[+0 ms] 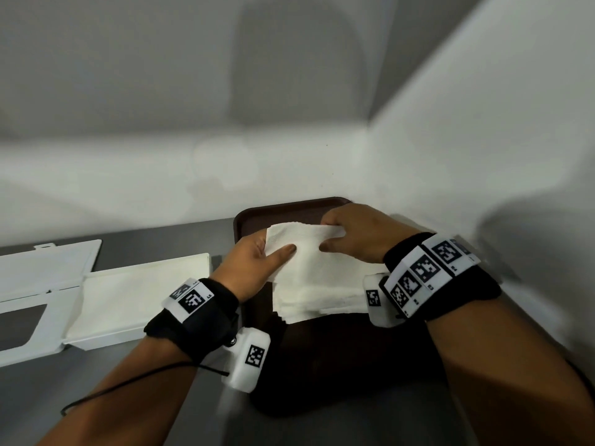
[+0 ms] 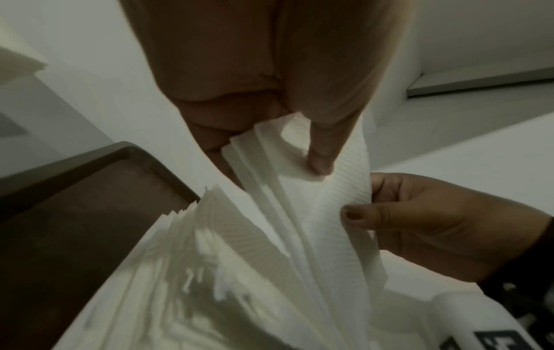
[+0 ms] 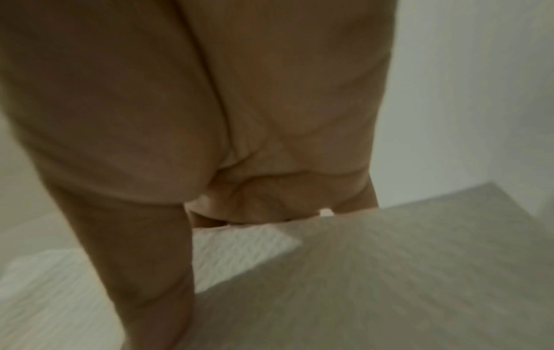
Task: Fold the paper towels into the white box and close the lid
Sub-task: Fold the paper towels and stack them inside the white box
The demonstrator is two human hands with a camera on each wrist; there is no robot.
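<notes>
Just right of the frame's centre in the head view, the paper towels (image 1: 317, 275) sit between the two hands, a fanned stack lying on a brown tray (image 1: 283, 210). The left hand (image 1: 254, 265) holds the stack's left edge, thumb laid across the top sheet and fingers hidden under it. The right hand (image 1: 357, 233) pinches the upper right part of the top sheets, thumb in front and fingers curled over the far edge. The left wrist view shows both pinches close up: the left hand (image 2: 270, 94) grips folded layers at its fingertips, the right hand (image 2: 434, 222) nips the same strip from the right of the frame. The right wrist view is blurred; it shows mainly the palm of the right hand (image 3: 210, 118) with white paper below it.

To the lower left of the frame lies one white box (image 1: 128, 304), open, apart from the tray, with one lid (image 1: 42, 272) folded out flat on its left. By count: two hands, one tray, one box, one lid, and one stack of towels whose sheets are too many and too close to number.
</notes>
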